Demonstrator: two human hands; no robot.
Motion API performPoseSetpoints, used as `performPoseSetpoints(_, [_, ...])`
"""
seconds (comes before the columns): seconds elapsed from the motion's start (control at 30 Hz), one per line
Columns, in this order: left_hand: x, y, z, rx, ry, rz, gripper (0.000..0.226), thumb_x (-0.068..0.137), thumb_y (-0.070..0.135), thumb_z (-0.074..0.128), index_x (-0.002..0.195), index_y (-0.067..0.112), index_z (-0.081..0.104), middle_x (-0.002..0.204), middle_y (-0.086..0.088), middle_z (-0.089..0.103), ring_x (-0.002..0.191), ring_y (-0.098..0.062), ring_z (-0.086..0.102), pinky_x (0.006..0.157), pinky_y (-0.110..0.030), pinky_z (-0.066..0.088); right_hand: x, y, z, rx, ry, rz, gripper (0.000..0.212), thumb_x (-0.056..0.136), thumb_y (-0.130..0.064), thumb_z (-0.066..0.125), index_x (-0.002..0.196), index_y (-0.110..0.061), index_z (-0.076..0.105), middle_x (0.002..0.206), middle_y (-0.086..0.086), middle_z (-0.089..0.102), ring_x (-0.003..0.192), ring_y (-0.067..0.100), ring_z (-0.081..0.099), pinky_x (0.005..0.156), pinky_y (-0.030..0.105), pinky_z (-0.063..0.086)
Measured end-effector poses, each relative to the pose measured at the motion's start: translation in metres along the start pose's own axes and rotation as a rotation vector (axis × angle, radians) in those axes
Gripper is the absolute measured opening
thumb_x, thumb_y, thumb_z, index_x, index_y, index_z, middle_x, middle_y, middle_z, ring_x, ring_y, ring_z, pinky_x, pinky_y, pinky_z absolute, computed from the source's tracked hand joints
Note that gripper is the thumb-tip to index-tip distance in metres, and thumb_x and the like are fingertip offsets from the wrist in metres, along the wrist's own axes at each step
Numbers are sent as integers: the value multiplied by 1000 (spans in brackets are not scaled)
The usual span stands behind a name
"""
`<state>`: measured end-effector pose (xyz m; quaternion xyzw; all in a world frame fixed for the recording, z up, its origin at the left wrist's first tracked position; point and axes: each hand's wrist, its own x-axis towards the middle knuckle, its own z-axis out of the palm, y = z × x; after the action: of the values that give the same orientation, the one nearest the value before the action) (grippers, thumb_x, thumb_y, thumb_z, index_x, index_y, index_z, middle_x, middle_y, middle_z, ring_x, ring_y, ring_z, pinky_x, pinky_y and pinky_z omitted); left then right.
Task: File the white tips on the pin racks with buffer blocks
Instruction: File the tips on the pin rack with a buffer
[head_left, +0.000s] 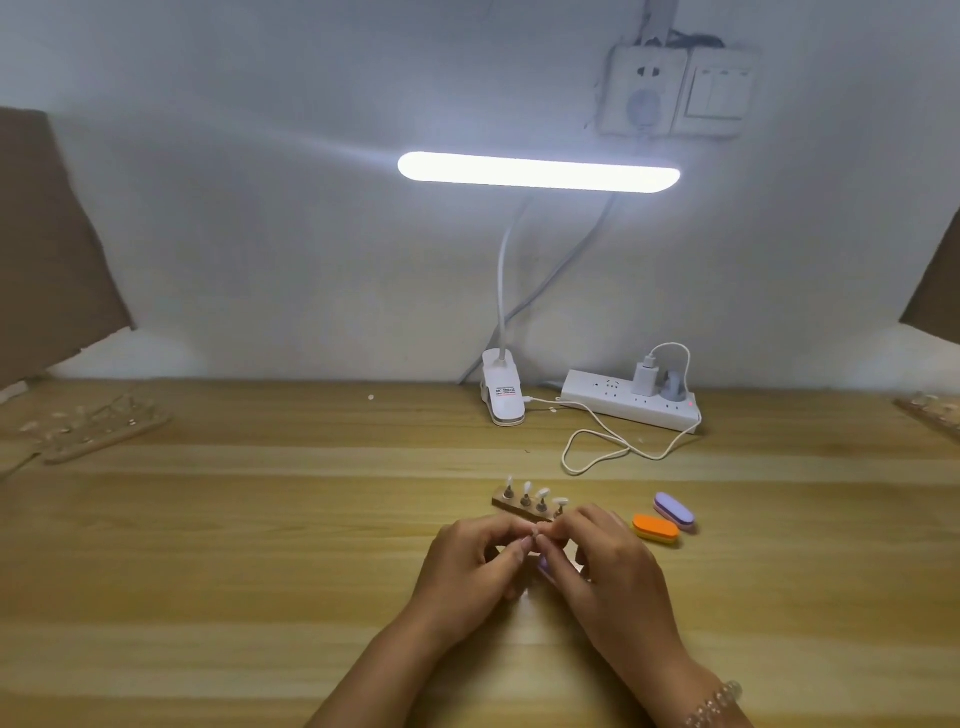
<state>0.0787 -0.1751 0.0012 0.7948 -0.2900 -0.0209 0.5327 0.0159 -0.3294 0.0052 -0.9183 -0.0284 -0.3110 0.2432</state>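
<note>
while my left hand (467, 566) pinches what seems a white tip (533, 531) just in front of the pin rack (519, 508), my right hand (610, 566) grips a lilac buffer block (543, 564), so filing is likely underway and next calls for light, steady strokes.

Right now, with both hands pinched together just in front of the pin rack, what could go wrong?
The left hand and right hand work close in front of the pin rack; a slip could knock its white tips. Whatever the fingertips pinch is too small to make out, so it could drop and get lost on the table.
</note>
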Motion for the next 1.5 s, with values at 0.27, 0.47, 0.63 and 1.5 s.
performPoseSetpoints(0.27, [0,6,1,-66,36,-16,19,96,11,61,95,24,75,87,13,74,52,-11,65,58,-22,50,0,-3,-3,103,-15,94,10,88,-28,69,96,-29,62,90,-16,54,86,4,55,67,29,48])
performPoseSetpoints(0.47, [1,5,1,-67,65,-60,17,100,9,53,94,16,67,95,6,72,57,-12,67,60,-24,53,-6,7,-15,18,-252,143,37,80,-40,61,116,-41,57,104,-21,40,90,2,53,69,26,48])
performPoseSetpoints(0.63, [1,3,-1,-12,66,-46,17,100,10,51,93,16,65,78,9,69,58,-9,66,56,-16,45,-4,8,-18,-10,-422,123,49,73,-42,50,121,-51,49,103,-19,40,83,6,51,60,14,35])
performPoseSetpoints(1.5, [-1,-2,6,256,-60,105,27,85,46,43,105,41,61,90,27,66,75,1,58,68,-26,47,2,5,-7,547,-90,309,22,79,-28,80,88,-20,61,71,-9,61,60,4,50,56,17,39])
